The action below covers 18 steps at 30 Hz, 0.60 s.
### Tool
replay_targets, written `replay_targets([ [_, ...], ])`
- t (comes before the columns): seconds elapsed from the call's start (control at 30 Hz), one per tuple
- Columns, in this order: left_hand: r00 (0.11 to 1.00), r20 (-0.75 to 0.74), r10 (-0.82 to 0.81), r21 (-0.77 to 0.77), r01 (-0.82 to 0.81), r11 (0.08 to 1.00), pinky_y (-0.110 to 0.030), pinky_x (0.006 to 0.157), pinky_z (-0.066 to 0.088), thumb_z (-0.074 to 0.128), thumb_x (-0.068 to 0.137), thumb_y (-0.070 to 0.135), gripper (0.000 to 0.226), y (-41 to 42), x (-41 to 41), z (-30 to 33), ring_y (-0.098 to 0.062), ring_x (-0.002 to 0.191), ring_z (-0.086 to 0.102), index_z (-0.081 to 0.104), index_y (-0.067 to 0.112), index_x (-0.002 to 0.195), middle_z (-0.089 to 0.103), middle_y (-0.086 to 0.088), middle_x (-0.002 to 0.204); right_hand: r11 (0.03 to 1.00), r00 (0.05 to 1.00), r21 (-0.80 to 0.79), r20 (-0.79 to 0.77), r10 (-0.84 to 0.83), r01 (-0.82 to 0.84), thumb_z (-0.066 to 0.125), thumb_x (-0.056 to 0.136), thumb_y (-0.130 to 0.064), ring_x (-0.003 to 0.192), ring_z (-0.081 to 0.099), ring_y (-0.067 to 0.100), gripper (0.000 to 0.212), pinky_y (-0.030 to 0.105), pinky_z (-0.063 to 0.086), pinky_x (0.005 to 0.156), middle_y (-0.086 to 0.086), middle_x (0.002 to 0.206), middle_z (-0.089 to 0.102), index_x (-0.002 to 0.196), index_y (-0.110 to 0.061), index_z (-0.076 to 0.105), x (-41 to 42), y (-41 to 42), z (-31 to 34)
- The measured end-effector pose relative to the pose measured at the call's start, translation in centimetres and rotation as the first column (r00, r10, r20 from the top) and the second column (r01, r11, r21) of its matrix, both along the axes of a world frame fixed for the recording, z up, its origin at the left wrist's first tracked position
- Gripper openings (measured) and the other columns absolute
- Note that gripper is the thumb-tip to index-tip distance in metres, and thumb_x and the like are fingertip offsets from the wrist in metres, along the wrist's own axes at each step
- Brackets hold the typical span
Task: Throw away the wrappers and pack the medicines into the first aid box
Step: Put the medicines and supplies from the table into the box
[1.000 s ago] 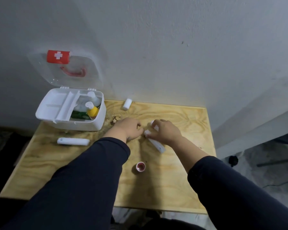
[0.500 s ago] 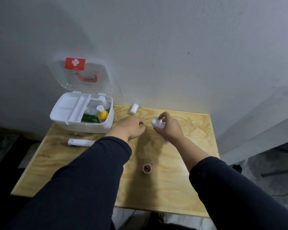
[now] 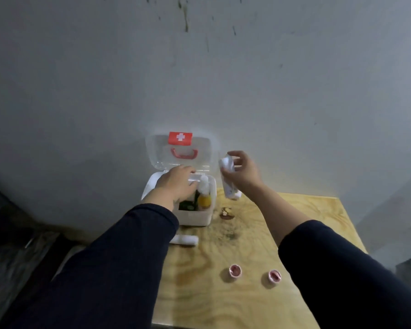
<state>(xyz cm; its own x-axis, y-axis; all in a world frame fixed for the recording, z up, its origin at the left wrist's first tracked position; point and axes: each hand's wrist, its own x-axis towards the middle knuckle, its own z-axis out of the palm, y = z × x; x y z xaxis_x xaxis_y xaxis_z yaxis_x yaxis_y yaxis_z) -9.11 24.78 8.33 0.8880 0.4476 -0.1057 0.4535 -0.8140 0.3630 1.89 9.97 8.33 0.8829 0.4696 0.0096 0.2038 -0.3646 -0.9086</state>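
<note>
The white first aid box [image 3: 195, 218] stands open at the table's back left, its clear lid [image 3: 180, 150] with a red cross leaning on the wall. Inside are a yellow-capped bottle [image 3: 204, 200] and a white bottle. My left hand [image 3: 176, 184] lies over the box, fingers on its inner tray; whether it holds anything is hidden. My right hand [image 3: 244, 172] is raised just right of the box, shut on a long white packet [image 3: 228, 179] that hangs down from it. A white roll [image 3: 184, 240] lies in front of the box.
Two small round jars with pink tops [image 3: 235, 270] [image 3: 275, 276] sit on the wooden table [image 3: 247, 305]. A brown scrap [image 3: 226, 213] lies right of the box. A grey wall stands close behind; the floor drops away at left.
My right hand has lifted the white packet off the table up beside the box. My left hand has moved from the table's middle onto the open box. The view has swung left.
</note>
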Motion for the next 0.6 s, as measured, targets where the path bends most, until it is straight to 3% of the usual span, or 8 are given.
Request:
replay_targets([
  [0.17, 0.985, -0.165, -0.051, 0.036, 0.058, 0.998, -0.042, 0.116, 0.029, 0.050, 0.092, 0.055, 0.075, 5.4, -3.1, -3.4, -0.024, 0.146, 0.025, 0.023, 0.021, 0.153, 0.022, -0.002, 0.161, 0.996, 1.000, 0.089, -0.018, 0.005, -0.004, 0.070, 0.083, -0.016, 0.099, 0.064, 0.022, 0.054, 0.039, 0.060, 0.077, 0.004, 0.117, 0.059, 0.130, -0.026, 0.046, -3.4, 5.5, 0.1],
  [0.3, 0.936, -0.332, -0.114, 0.008, 0.124, 0.992, -0.043, 0.119, 0.022, 0.040, 0.092, 0.063, 0.081, 6.8, -4.3, -5.8, -0.026, 0.150, 0.014, 0.008, 0.024, 0.155, 0.006, -0.002, 0.164, 0.998, 0.995, -0.042, 0.085, 0.054, -0.050, 0.067, 0.083, -0.016, 0.104, 0.060, 0.017, 0.056, 0.036, 0.056, 0.087, -0.005, 0.122, 0.057, 0.134, -0.028, 0.047, -6.1, 7.7, -2.2],
  [0.43, 0.938, -0.304, -0.165, 0.093, 0.201, 0.975, -0.038, 0.120, 0.012, 0.030, 0.096, 0.061, 0.077, 6.6, -5.0, -6.8, -0.024, 0.151, 0.008, 0.005, 0.018, 0.156, 0.006, -0.006, 0.164, 0.964, 0.975, -0.251, 0.182, 0.130, -0.082, 0.064, 0.083, -0.011, 0.112, 0.057, 0.020, 0.049, 0.027, 0.046, 0.090, 0.002, 0.128, 0.058, 0.129, -0.021, 0.051, -7.9, 8.5, -4.6],
  [0.6, 0.951, -0.247, -0.185, 0.097, 0.214, 0.972, -0.037, 0.124, 0.004, 0.025, 0.094, 0.062, 0.079, 7.1, -5.0, -8.5, -0.021, 0.152, 0.001, 0.005, 0.017, 0.156, 0.004, -0.005, 0.165, 0.907, 0.985, -0.414, 0.108, 0.134, -0.078, 0.061, 0.086, -0.007, 0.113, 0.059, 0.027, 0.048, 0.035, 0.051, 0.092, 0.009, 0.130, 0.057, 0.132, -0.018, 0.047, -8.9, 9.1, -6.6],
])
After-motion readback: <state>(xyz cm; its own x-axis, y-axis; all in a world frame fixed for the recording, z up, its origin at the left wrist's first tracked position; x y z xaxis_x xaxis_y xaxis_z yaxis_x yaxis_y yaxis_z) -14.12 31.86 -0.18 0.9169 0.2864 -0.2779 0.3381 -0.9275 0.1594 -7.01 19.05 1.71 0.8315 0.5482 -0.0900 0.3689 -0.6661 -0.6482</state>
